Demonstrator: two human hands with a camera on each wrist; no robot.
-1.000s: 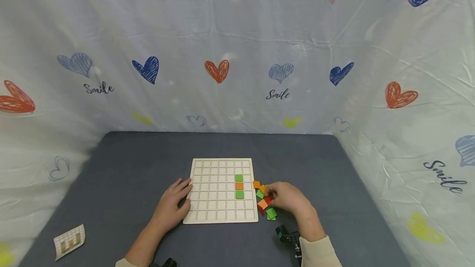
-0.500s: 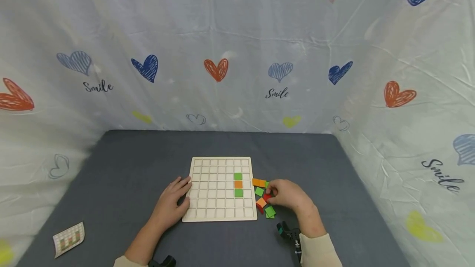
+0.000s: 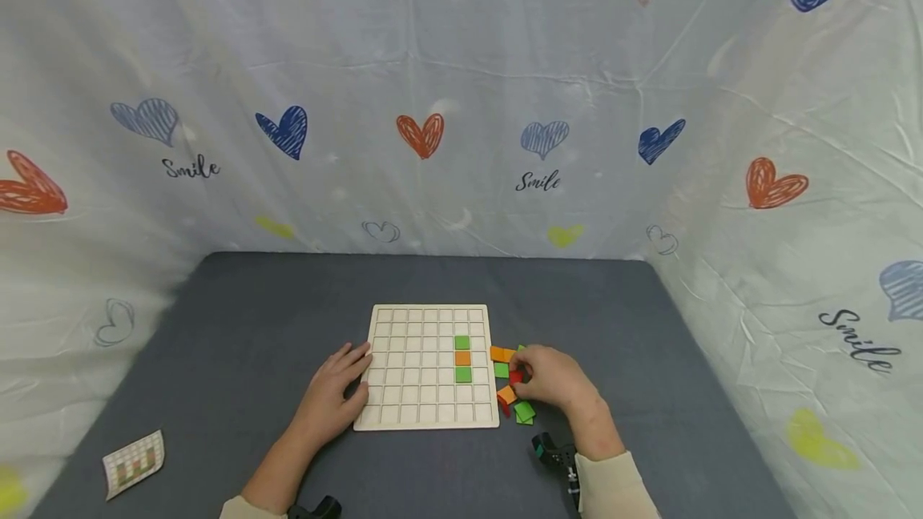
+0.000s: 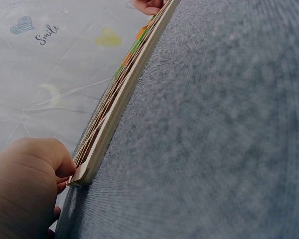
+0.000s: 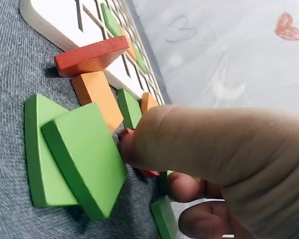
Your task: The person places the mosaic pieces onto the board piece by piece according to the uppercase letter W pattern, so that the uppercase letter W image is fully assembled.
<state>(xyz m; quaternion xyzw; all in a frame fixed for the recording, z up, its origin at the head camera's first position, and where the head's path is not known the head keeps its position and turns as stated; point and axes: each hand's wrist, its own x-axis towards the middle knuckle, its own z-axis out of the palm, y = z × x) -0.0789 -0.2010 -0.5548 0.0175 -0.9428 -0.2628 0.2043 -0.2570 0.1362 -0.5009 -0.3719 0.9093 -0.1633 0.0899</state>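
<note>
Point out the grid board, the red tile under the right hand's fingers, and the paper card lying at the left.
grid board (image 3: 414,391), head view, on bare cells near its front.
red tile (image 3: 515,377), head view, on its visible top face.
paper card (image 3: 134,464), head view, on its middle.

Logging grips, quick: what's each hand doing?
Left hand: open, resting on the board edge.
Right hand: pinches a red tile.

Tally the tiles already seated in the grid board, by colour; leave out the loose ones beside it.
Green tiles: 2
Orange tile: 1
Total: 3 seated in the board, all in one column with the orange between the greens. The loose pile to its right is not counted.
</note>
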